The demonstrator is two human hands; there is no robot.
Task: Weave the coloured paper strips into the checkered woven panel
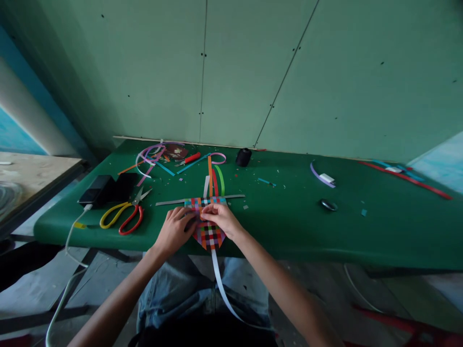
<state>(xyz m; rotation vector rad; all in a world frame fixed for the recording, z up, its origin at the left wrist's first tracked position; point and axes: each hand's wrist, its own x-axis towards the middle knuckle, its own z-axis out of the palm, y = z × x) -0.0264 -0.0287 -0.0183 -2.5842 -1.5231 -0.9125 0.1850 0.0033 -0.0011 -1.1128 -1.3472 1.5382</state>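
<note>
A woven piece of coloured strips (211,236) lies at the front edge of the green table, with orange, red, green and pale strips sticking up from its far side. One long white strip (218,279) hangs from its near tip over my lap. My left hand (177,225) rests on the weave's left side, fingers bent; whether they grip anything is hidden. My right hand (221,217) is over the middle of the weave, its thumb and fingers pinched together on something too small to make out. A grey strip (170,202) extends sideways from the weave.
Scissors (130,212) with yellow and red handles lie left of my hands, beside a black box (97,190) with a white cable. Farther back are a red cutter (191,158), loose strips (155,154) and a black spool (243,157). A dark shiny object (328,205) sits right.
</note>
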